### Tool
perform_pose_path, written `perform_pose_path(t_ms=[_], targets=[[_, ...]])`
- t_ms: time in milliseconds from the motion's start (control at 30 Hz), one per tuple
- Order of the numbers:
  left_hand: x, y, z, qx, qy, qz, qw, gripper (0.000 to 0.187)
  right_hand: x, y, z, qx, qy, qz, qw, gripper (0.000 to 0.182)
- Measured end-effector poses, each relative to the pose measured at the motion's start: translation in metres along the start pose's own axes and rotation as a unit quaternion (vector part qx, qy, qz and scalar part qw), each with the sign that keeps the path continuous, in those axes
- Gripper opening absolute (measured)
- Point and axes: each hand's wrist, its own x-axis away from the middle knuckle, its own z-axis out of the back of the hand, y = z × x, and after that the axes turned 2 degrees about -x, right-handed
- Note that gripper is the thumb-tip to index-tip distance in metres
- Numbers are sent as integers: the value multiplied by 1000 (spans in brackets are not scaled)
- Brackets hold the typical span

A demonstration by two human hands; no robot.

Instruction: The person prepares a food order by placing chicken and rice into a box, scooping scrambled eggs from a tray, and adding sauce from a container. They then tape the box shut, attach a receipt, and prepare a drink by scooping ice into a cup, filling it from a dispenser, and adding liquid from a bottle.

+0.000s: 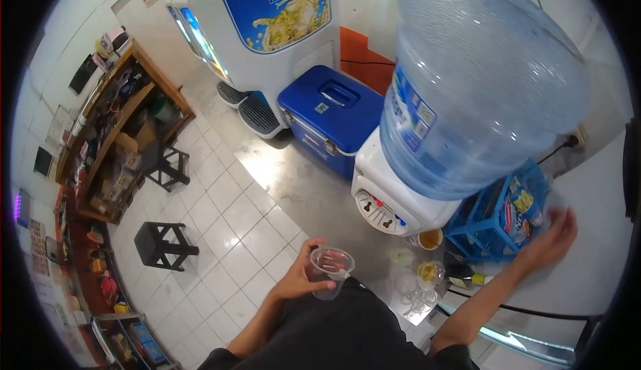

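My left hand (304, 273) is wrapped around a clear plastic cup (332, 264), held upright in front of my dark shirt. No drink shows inside it. On the other side, my right hand (553, 238) is stretched out beside a blue plastic basket (475, 228), fingers apart and nothing in them. Shiny blue and red packets (522, 211) stand in that basket, close to the fingertips. Left of the basket is a white water dispenser (400, 190) with a large blue water bottle (481, 76) upside down on top.
A blue cooler box (330, 113) and a Nestea drink machine (267, 43) stand along the steel counter (294, 180). Near the dispenser are a paper cup (429, 238), clear containers (422, 296) and a dark bottle (459, 274). Black stools (160, 244) stand on the tiled floor.
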Motion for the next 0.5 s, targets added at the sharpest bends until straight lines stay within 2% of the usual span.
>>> perform_pose_path(t_ms=[33, 67, 100, 133, 167, 200, 233, 267, 300, 333, 367, 400, 467, 500], targets=[[-2, 7, 9, -20, 33, 12, 999, 99, 44, -46, -3, -148, -25, 10, 989, 20], [-6, 13, 21, -37, 44, -4, 998, 107, 86, -92, -5, -243, -162, 61, 954, 21], [-11, 19, 36, -58, 52, -19, 997, 115, 124, -124, -16, -210, -271, 79, 936, 25], [-19, 25, 56, -80, 55, -34, 995, 123, 139, -155, -40, -230, -401, 130, 877, 13], [-23, 31, 80, -145, 67, -27, 987, 127, 159, -170, -71, -216, -468, 117, 849, 7], [-26, 40, 97, -158, 72, -24, 985, 125, 185, -170, -110, -236, -502, 118, 823, 17], [-31, 50, 114, -169, 76, -23, 982, 122, 210, -165, -150, -218, -559, 72, 797, 25], [-38, 59, 133, -179, 77, -23, 981, 120, 234, -163, -193, -169, -569, 75, 801, 36], [-45, 66, 157, -209, 65, -11, 976, 109, 256, -159, -238, -118, -577, 77, 804, 46], [-49, 72, 177, -231, 56, -6, 971, 100, 275, -152, -282, -60, -583, 113, 803, 64], [-53, 78, 198, -244, 48, -3, 969, 97, 290, -145, -321, 1, -587, 145, 797, 83], [-60, 85, 219, -256, 37, -1, 966, 95, 302, -138, -353, 72, -598, 157, 782, 94], [-72, 104, 254, -247, 21, 8, 969, 91, 314, -116, -402, 220, -625, 181, 727, 116], [-79, 109, 276, -246, 18, 17, 969, 92, 317, -104, -419, 260, -637, 205, 697, 135]])
